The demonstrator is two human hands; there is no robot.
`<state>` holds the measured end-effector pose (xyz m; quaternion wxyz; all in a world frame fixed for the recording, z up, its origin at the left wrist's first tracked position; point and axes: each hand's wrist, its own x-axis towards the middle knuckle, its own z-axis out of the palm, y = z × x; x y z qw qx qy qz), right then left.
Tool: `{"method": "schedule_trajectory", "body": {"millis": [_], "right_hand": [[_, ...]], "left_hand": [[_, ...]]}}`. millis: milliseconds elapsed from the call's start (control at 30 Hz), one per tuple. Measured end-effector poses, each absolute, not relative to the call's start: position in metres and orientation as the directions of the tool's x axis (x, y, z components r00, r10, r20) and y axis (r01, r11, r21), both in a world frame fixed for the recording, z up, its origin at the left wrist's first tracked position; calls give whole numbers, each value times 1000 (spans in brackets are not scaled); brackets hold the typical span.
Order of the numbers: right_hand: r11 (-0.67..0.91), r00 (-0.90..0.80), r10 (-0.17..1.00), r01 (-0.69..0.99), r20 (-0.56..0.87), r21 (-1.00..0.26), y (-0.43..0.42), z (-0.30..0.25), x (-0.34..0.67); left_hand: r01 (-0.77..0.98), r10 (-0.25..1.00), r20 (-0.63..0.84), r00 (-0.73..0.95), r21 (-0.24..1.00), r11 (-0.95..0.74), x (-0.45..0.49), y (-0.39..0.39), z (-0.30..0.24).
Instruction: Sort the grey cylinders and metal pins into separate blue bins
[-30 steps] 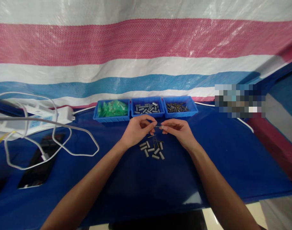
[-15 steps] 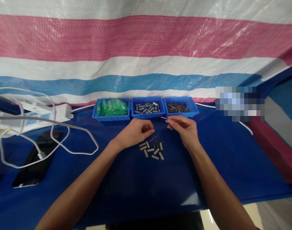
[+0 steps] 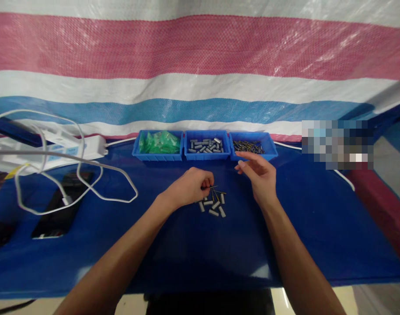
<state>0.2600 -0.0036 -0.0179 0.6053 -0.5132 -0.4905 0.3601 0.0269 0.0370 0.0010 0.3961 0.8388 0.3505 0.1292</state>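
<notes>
My left hand (image 3: 190, 187) has its fingers curled together at the left edge of a small pile on the table. Whether anything sits between its fingertips is hidden. In the pile lie several short grey metal cylinders (image 3: 213, 213) and a few thin dark and brass-coloured pins (image 3: 221, 192). One pin's end shows right beside the left fingertips. My right hand (image 3: 261, 177) hovers just in front of the right blue bin (image 3: 272, 150), thumb and index finger apart, with nothing visible between them. That bin holds many thin pins (image 3: 248, 146).
The middle blue bin (image 3: 206, 156) holds grey cylinders, and the left blue bin (image 3: 158, 157) holds green plastic bags. At left are a power strip (image 3: 95, 147), looped white cables (image 3: 124, 201) and a black phone (image 3: 53, 218). A striped sheet (image 3: 200, 48) hangs behind.
The thin pin that showed in my right fingertips is gone from them, and those fingers have spread. My left hand has moved down to the pile and covers some cylinders.
</notes>
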Motion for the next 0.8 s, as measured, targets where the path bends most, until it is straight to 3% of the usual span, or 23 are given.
{"method": "schedule_trajectory", "body": {"millis": [200,300,500,667,800], "right_hand": [[204,219,950,101,221,-974,-5,-27,261],[195,193,957,134,218,-972,-5,-34,261],[171,139,970,202,201,-964,-1,-42,266],[143,0,989,232,147,-962,-1,-40,260],[114,10,993,193,118,-975,-4,-35,257]], "left_hand": [[580,752,-114,649,713,-393,41,30,3],[470,714,-77,696,801,-371,39,37,2],[319,791,6,611,913,-253,35,41,-13],[219,819,86,568,943,-252,42,39,-25],[164,818,157,553,942,-291,45,48,-25]]}}
